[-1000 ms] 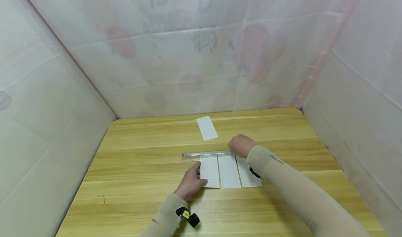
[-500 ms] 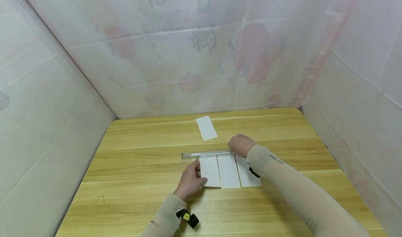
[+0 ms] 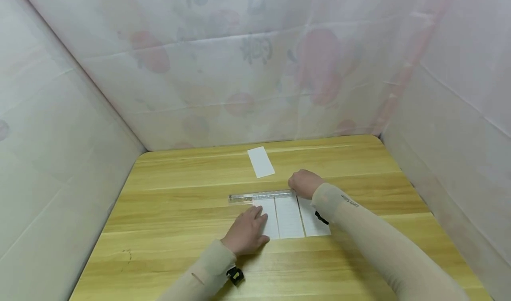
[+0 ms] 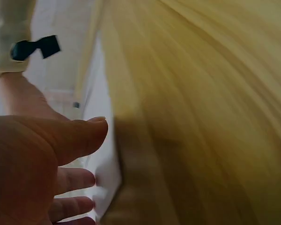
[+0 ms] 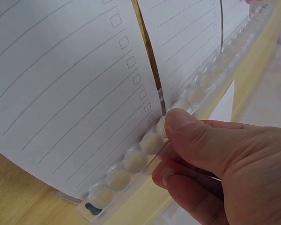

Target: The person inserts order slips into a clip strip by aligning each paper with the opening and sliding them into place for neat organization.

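Note:
A clear plastic strip (image 3: 243, 198) with a row of round bumps runs along the far edges of three white paper sheets lying side by side. Lines and small checkboxes cover the sheet (image 5: 75, 93) in the right wrist view. My right hand (image 3: 305, 184) pinches the strip (image 5: 136, 161) between thumb and index finger near the gap between two sheets. A small dark piece sits at the strip's near end. My left hand (image 3: 245, 231) lies with extended fingers over the left sheet (image 3: 272, 223), partly hiding it. In the left wrist view, its thumb and fingers are straight beside the paper edge.
Farther back on the wooden table (image 3: 179, 172) lies another small white sheet (image 3: 261, 162), turned at an angle. Printed fabric walls (image 3: 239, 79) close in the table at the back and both sides.
My left hand has shifted from gripping the left sheet's edge to lying flatter and farther over it, fingers extended. My right hand stays on the strip. The view has drifted slightly.

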{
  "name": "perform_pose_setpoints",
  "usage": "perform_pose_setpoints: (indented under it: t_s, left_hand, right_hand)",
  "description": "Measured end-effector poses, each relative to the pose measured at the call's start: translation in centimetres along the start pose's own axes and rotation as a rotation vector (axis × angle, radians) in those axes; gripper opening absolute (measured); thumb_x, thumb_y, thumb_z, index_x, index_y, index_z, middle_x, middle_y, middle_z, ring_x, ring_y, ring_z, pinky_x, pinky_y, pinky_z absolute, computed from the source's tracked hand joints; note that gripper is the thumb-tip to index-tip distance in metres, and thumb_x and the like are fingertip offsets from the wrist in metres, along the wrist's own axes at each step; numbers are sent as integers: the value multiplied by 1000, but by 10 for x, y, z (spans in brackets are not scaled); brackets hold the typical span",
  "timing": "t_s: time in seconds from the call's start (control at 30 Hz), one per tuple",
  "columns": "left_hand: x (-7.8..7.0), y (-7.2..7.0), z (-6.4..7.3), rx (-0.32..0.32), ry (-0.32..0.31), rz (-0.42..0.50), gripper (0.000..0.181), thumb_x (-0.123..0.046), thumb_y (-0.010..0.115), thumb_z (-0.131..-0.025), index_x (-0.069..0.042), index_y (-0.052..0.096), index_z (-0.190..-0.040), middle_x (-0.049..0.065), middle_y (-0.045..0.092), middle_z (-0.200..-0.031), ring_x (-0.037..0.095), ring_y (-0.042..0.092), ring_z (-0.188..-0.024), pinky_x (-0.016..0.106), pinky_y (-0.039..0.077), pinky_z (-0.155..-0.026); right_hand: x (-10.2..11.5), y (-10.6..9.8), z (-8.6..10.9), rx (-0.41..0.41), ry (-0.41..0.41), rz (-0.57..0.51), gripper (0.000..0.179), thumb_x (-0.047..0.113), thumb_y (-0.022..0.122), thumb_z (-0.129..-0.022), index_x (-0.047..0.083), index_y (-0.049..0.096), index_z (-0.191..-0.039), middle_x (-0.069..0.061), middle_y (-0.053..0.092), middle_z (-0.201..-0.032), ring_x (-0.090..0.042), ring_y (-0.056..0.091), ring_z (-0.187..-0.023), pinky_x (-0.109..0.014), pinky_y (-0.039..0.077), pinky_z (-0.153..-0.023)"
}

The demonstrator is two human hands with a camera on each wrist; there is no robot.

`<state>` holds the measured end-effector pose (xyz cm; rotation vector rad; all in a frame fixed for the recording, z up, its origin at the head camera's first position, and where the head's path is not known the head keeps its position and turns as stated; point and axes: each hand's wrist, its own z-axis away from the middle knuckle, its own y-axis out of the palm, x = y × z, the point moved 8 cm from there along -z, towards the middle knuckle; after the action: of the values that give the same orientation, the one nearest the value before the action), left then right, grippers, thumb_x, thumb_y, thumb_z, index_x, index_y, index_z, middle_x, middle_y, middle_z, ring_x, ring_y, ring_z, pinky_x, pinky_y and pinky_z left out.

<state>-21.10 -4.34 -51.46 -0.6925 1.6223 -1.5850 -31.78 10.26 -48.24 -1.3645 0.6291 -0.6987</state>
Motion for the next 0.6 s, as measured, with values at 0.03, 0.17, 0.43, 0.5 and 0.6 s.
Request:
perform_pose_setpoints:
  t_s: [0.03,0.17,0.43,0.5,0.6]
  left_hand:
    - [0,1,0,7,-3,-9,65,-45,64,-90,-8,49,-141,14,39,-148,31,35,-137,45,32,-109]
    - [1,4,0,24,-11,-19,64,-44,62,-92,-8,47,-142,13,37,-150,30,33,-138,46,32,-108]
    - [3,4,2,30,-12,-10,63,-42,62,-92,-6,47,-142,13,38,-149,29,33,-138,45,30,-110]
    - [3,4,2,20,-11,-9,63,-42,63,-92,-6,48,-141,13,38,-149,29,34,-138,45,31,-110]
    - [4,4,3,7,-7,-8,63,-42,63,-92,-5,48,-141,13,39,-149,29,34,-138,44,30,-110]
  right_hand:
    - [0,-1,0,3,3,3,17,6,68,-88,12,68,-72,4,61,-65,-6,45,-53,-23,44,-54]
    - [1,-1,0,4,12,22,17,7,68,-88,12,68,-72,4,61,-65,-7,43,-53,-23,43,-54]
    - [5,-3,2,-4,-6,17,14,7,68,-88,11,70,-75,2,63,-67,-7,45,-54,-23,43,-54]
    - [5,-3,2,-7,-8,20,15,7,68,-89,11,69,-74,2,63,-67,-7,44,-54,-23,43,-53]
    - [6,-4,1,-14,-15,31,16,7,68,-89,11,68,-73,2,62,-66,-7,43,-53,-23,42,-52]
